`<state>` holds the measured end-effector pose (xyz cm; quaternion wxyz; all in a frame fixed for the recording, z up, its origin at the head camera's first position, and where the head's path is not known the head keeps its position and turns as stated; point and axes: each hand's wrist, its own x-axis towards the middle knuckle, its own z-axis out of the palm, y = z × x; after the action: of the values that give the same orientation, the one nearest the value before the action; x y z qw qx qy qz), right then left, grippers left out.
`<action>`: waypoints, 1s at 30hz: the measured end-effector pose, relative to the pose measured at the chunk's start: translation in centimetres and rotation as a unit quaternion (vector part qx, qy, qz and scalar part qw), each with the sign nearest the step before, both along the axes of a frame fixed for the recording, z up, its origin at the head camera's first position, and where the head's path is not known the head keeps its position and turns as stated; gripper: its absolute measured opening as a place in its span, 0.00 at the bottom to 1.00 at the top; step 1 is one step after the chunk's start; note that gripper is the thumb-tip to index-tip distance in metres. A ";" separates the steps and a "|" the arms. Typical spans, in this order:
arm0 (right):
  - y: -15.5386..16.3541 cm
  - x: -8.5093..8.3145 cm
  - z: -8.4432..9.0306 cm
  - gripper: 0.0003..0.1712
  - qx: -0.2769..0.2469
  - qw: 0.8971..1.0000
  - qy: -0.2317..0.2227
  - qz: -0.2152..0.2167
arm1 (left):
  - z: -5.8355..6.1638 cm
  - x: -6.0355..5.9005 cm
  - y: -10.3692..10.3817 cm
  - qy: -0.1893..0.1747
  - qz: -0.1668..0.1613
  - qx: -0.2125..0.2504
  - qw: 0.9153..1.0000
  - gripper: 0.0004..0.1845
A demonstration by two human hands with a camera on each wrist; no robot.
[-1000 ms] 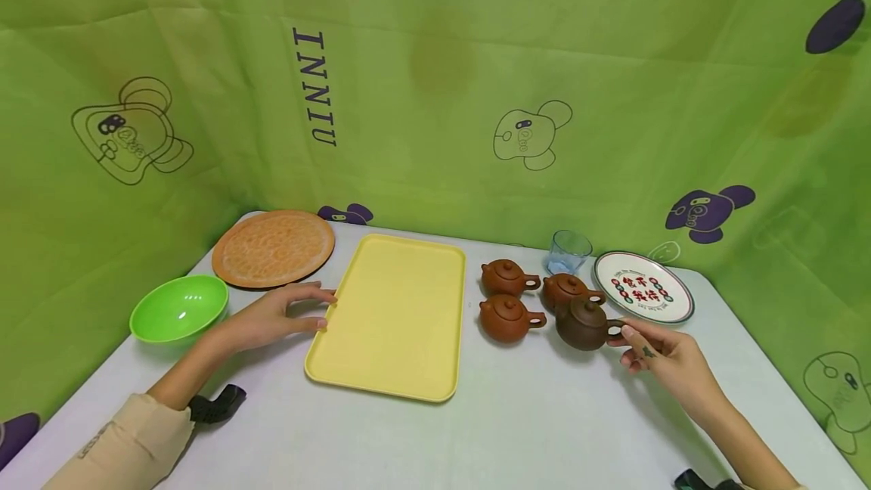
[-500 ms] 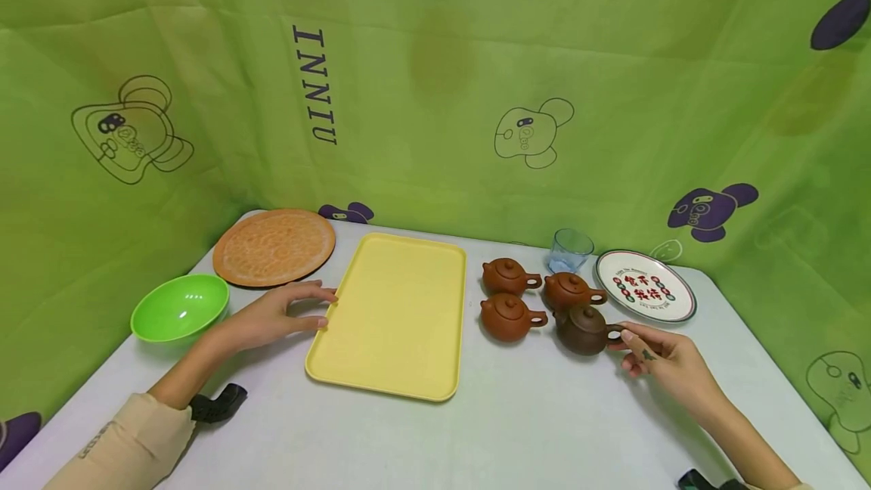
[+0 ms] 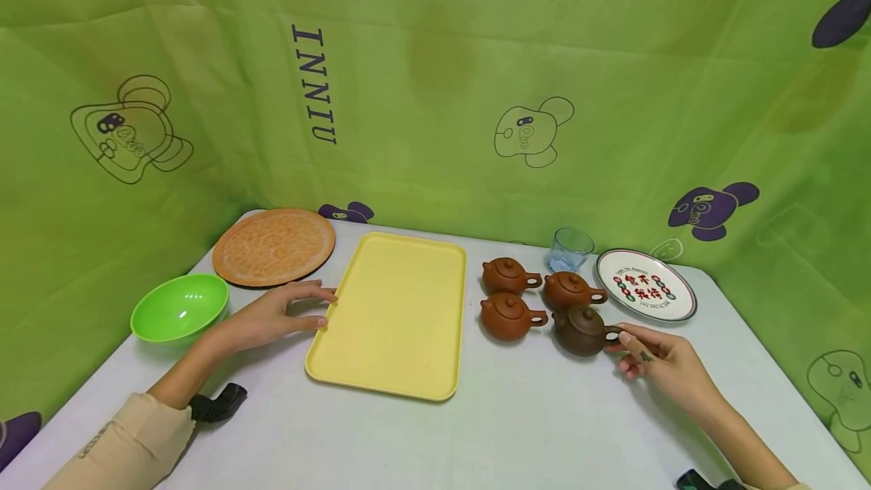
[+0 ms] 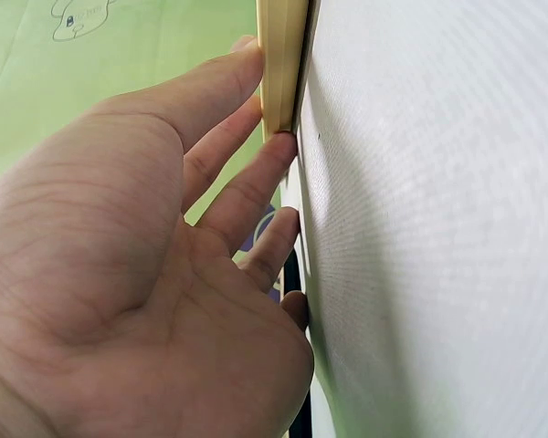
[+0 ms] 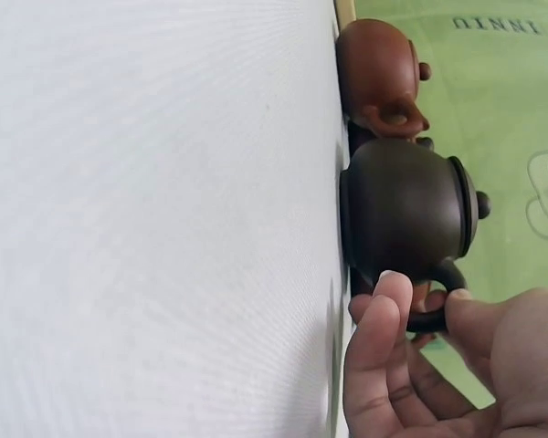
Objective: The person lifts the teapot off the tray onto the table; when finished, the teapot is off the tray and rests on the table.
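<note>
My right hand (image 3: 663,361) pinches the handle of a dark brown teapot (image 3: 578,335) between thumb and fingers. In the right wrist view the teapot (image 5: 406,205) stands upright with its base at the white tabletop. Close to it are three reddish-brown teapots: one at the back left (image 3: 506,276), one at the front left (image 3: 506,320) and one just behind the dark pot (image 3: 566,289). At the left edge of a yellow tray (image 3: 395,316), my left hand (image 3: 272,316) touches the rim with thumb and fingertips. Its fingers (image 4: 247,196) extend loosely in the left wrist view.
A green bowl (image 3: 180,308) and an orange-brown round mat (image 3: 275,248) lie on the left. Behind the teapots stands a clear blue glass (image 3: 570,250), with a white printed plate (image 3: 645,286) to its right. Green cloth (image 3: 422,97) encloses the table at the back and sides.
My right hand has brought the dark brown teapot slightly down and toward the front of the table, away from the pot behind it. The left hand and tray look unmoved.
</note>
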<state>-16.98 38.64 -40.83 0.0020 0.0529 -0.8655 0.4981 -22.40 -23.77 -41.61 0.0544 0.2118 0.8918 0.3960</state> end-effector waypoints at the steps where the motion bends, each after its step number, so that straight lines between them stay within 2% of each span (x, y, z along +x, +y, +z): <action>1: 0.0 0.0 0.0 0.29 0.001 1.000 0.002 0.000 | 0.0 0.0 0.0 -0.001 0.000 0.000 1.000 0.20; 15: 0.1 -0.4 -0.6 0.25 -0.031 0.999 0.000 0.009 | 0.2 0.0 0.1 0.002 -0.003 -0.004 1.000 0.20; 30: -0.2 -0.5 -0.7 0.30 -0.008 1.000 -0.004 -0.007 | 0.0 -0.3 -0.2 -0.008 0.001 -0.003 1.000 0.21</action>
<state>-17.50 38.47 -41.54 0.0019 0.0448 -0.8616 0.5057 -22.67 -23.94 -41.63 0.0618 0.2077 0.8928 0.3949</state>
